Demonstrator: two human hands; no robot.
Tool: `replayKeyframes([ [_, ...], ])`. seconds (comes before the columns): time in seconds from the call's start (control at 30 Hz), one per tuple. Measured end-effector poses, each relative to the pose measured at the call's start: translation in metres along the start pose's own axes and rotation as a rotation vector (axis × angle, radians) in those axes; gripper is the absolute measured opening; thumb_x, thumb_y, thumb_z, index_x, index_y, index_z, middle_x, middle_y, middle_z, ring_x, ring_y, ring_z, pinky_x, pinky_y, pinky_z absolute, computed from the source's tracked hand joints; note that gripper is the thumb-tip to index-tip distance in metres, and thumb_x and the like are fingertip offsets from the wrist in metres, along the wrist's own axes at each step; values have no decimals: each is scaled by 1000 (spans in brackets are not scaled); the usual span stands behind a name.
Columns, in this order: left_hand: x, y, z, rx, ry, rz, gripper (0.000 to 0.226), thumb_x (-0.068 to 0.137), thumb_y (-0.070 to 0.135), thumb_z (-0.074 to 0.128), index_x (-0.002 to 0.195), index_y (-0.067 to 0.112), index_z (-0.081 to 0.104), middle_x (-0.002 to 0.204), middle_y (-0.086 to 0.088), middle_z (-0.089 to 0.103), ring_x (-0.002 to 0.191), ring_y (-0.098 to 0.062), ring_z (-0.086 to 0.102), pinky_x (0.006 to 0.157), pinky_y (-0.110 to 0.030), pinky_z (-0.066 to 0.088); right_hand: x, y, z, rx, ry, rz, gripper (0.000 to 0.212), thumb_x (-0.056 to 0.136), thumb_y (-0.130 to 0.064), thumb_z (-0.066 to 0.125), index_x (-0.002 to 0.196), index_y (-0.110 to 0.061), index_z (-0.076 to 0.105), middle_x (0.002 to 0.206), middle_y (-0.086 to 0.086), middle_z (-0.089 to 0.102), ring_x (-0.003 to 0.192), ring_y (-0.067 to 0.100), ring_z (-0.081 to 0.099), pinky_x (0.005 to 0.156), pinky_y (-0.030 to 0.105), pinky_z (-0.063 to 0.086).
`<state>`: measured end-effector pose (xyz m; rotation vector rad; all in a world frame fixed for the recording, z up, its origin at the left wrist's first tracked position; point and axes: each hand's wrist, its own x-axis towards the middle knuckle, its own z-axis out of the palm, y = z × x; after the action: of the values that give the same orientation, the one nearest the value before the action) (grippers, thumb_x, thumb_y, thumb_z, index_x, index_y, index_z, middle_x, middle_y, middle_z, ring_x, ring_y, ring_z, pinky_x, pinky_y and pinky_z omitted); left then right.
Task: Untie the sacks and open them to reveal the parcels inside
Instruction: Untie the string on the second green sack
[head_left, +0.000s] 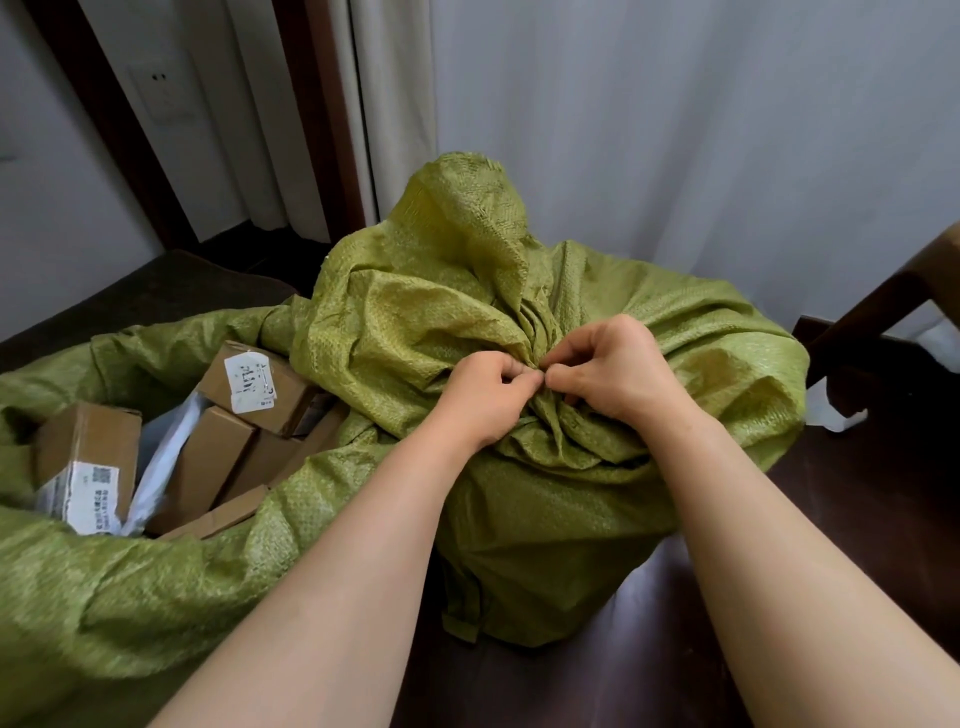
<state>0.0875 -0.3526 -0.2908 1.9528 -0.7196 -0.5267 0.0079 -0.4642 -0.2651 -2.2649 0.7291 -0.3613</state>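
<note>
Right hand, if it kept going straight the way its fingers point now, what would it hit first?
Probably the left hand. The right hand points leftward, its fingers pinching the gathered neck of the tied sack; the left hand's fingertips sit right opposite, nearly touching. Depth is hard to judge.

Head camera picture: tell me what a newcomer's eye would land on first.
First, the two hands, left hand and right hand, meeting fingertip to fingertip at the bunched neck of the tied green sack in the middle. Next, the open green sack on the left, its mouth spread wide around brown cardboard parcels with white labels.
</note>
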Motion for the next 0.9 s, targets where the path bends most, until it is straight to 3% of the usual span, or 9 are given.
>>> replayKeyframes([
  [0.1,0,0,1,-23,9,-4,22,91,27,59,96,9,70,96,-6,69,96,-20,62,92,-35,49,-3,3,-1,132,4,50,10,74,-9,70,82,-12,76,51,-2,62,48,12,54,58,26,50],
  [0.27,-2,-2,0,-96,-31,8,16,89,24,62,92,10,70,86,1,65,87,-13,59,89,-32,48,-7,6,-6,258,-3,101,11,77,-5,69,77,-14,75,46,1,62,35,4,43,41,15,39],
  [0.33,-1,-2,0,-120,-17,-16,12,87,24,64,86,13,69,79,4,64,84,-13,59,88,-32,48,-8,6,-8,252,-27,86,13,77,-4,68,81,-15,75,52,5,64,37,3,47,44,15,43],
  [0.47,-1,-1,0,-80,23,-15,15,86,26,66,90,13,71,82,4,64,86,-11,59,87,-29,48,-7,5,-6,213,-43,30,14,77,-5,70,86,-14,75,58,9,66,53,15,54,59,28,51],
  [0.57,-1,-3,1,-86,37,-16,17,86,26,66,92,11,71,85,2,65,87,-11,59,88,-29,47,-6,6,-4,180,-33,-6,15,76,-5,71,87,-13,75,61,7,66,54,11,55,62,26,52],
  [0.73,-1,-2,2,-102,48,-18,14,86,25,66,90,12,70,84,3,65,84,-10,58,85,-26,47,-3,8,1,144,11,-30,12,73,-7,72,83,-14,75,62,-1,65,55,7,55,62,23,50],
  [0.9,0,-3,1,-110,13,-29,10,85,25,67,76,20,66,77,5,64,82,-13,60,86,-32,50,-4,13,1,243,72,22,13,75,-1,67,77,-13,72,57,8,64,40,4,52,51,19,48],
])
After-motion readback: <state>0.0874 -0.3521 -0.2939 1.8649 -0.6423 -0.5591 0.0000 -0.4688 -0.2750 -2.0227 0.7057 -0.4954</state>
